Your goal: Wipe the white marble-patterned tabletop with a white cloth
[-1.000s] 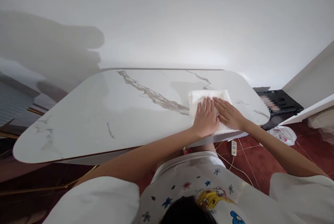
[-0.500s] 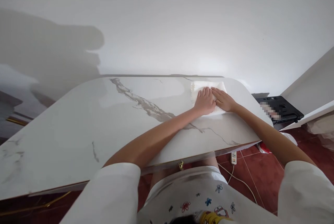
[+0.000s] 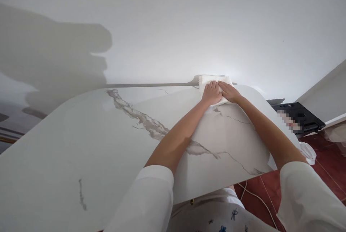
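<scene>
A white cloth (image 3: 204, 83) with a scalloped edge lies at the far edge of a white marble-patterned tabletop (image 3: 108, 145), its back part reaching past that edge toward the wall. My left hand (image 3: 212, 93) presses down on the cloth, palm down with its fingers stretched forward. Close beside it, my right hand (image 3: 229, 93) lies flat on the same cloth, fingers angled to the left and touching or nearly touching the left hand. Both arms are extended over the table. The palms' undersides are hidden.
A pale wall (image 3: 173, 26) rises just behind the table. To the right stands a black object (image 3: 308, 118), partly blurred out, with a white bag (image 3: 308, 152) below it. A white cable (image 3: 256, 196) runs over the red tiled floor (image 3: 324, 167).
Both hands have pushed the cloth away from me, up to and over the table's far edge. My body has leaned forward, and the view has shifted with it.
</scene>
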`<state>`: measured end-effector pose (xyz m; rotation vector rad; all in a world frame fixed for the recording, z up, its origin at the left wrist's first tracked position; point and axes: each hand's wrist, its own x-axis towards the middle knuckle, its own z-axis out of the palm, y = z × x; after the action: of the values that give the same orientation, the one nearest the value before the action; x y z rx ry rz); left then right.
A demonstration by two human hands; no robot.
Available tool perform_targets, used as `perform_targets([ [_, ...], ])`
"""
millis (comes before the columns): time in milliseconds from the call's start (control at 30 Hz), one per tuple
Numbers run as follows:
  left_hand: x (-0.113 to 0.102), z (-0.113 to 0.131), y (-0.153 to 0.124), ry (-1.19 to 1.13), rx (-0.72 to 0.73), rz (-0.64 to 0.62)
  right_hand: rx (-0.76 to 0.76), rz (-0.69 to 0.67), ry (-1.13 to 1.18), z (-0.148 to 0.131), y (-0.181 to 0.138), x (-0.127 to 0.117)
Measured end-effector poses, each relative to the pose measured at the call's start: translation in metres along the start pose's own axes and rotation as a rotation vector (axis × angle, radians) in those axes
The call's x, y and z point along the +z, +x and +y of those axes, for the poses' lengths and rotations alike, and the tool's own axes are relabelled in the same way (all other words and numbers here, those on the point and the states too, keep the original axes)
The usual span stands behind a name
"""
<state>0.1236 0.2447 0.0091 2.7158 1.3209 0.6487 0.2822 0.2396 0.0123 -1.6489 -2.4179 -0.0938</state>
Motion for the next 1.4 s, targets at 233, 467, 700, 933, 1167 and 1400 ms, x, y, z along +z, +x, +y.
perform_targets([
  [233, 0.003, -0.007, 0.01, 0.031, -0.004, 0.053, -0.029, 0.005, -0.022, 0.003, 0.013, 0.002],
  [467, 0.006, 0.012, 0.018, 0.063, -0.036, 0.009, -0.07, 0.012, -0.019, 0.023, 0.006, -0.002],
  [700, 0.01, 0.023, 0.027, 0.025, -0.034, 0.008, -0.023, 0.011, -0.021, 0.042, 0.004, -0.002],
  [933, 0.007, 0.029, 0.009, 0.007, -0.036, -0.013, -0.038, -0.022, -0.027, 0.032, -0.013, -0.006],
  [1167, 0.007, 0.048, -0.02, -0.006, -0.031, -0.001, -0.044, -0.005, -0.022, 0.016, -0.049, -0.009],
  [1400, 0.002, 0.069, -0.051, 0.004, -0.02, -0.016, -0.059, 0.022, -0.05, -0.006, -0.085, -0.014],
])
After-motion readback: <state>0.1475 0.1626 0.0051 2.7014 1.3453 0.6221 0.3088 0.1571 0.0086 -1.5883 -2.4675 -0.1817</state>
